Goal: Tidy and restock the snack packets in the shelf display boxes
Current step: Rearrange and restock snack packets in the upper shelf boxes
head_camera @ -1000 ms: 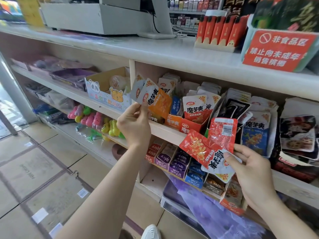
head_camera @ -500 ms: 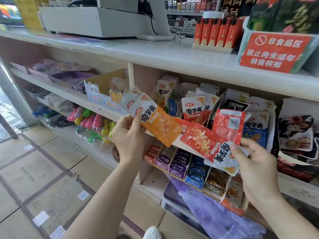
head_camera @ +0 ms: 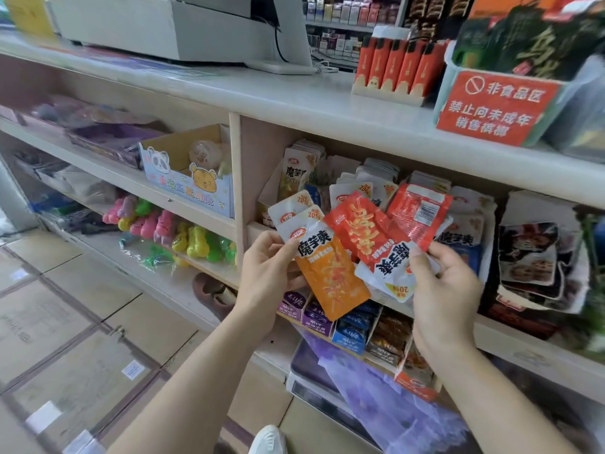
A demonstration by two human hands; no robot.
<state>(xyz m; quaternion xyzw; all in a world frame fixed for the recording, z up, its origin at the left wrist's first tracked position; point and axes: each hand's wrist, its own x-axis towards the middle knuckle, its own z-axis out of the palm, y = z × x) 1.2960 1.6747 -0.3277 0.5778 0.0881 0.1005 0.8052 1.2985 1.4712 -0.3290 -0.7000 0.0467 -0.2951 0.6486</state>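
My left hand [head_camera: 266, 268] grips a few white-and-orange snack packets [head_camera: 327, 273] by their left edge, fanned out and tilted down to the right. My right hand [head_camera: 445, 290] pinches a bunch of red-and-white snack packets [head_camera: 370, 237], held upside down, with one red packet [head_camera: 419, 214] showing its back label. Both bunches almost touch in front of the shelf display boxes [head_camera: 296, 188], which hold upright rows of similar packets. The boxes' front edges are mostly hidden behind the packets I hold.
A panda-and-bear carton [head_camera: 183, 176] stands left of the shelf divider [head_camera: 237, 191]. Small boxed items [head_camera: 347, 329] fill the shelf below. A red sign [head_camera: 497, 108] and red packs [head_camera: 399, 65] sit on the counter above. Dark packets [head_camera: 530, 253] lie right. Purple plastic [head_camera: 393, 404] hangs below.
My left hand has carried the orange packets out of the display box, down and right, until they meet the red bunch. My right hand has shifted slightly left.
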